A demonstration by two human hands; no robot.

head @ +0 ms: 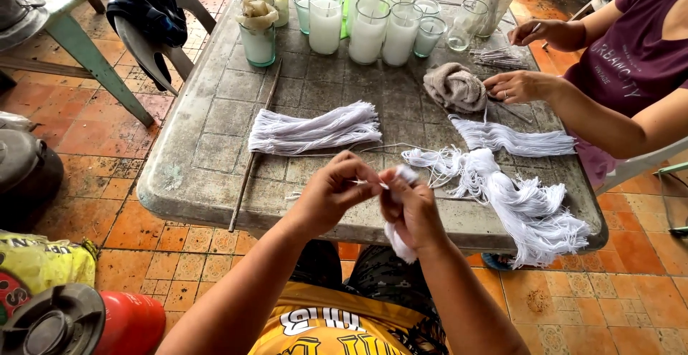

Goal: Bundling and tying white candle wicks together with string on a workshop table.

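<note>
A single head-worn view looks steeply down and forward from close above the wearer's hands at lower centre. The table fills the middle of the frame, its far end reaching the top edge. Tiled floor shows at left and lower right.

Both bare forearms rise from the bottom of the frame and meet at centre. Left hand curled, thumb and fingertips pinched together, pointing right. Right hand closed in a loose fist, knuckles up, just beside the left, fingertips nearly touching.
</note>
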